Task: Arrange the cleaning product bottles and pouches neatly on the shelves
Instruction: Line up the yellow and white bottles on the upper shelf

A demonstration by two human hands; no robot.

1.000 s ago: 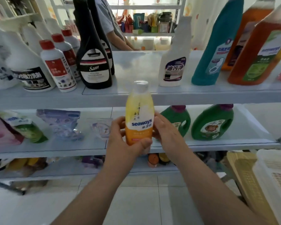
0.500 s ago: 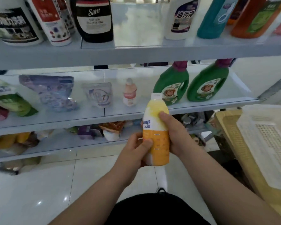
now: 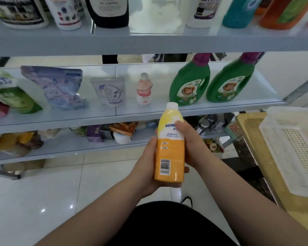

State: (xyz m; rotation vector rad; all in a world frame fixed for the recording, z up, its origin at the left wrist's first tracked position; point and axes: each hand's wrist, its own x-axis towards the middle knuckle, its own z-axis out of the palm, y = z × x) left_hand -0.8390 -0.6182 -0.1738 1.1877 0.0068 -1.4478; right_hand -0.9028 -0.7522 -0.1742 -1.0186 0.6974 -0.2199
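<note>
Both hands, left (image 3: 147,167) and right (image 3: 190,144), clutch the yellow bottle (image 3: 170,148) upright, with the middle shelf's (image 3: 60,119) open spot straight ahead beside the pink bottle (image 3: 144,89).

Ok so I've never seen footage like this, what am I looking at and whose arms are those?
There is no machine: a person wears a camera on the head, looking forward and down, so the arms are their own. The left hand and right hand both grip a yellow and orange bottle in front of open shelves. On the middle shelf stand pouches, a small pink bottle and two green jugs. More bottles stand on the shelf above; a white basket sits at right.
</note>
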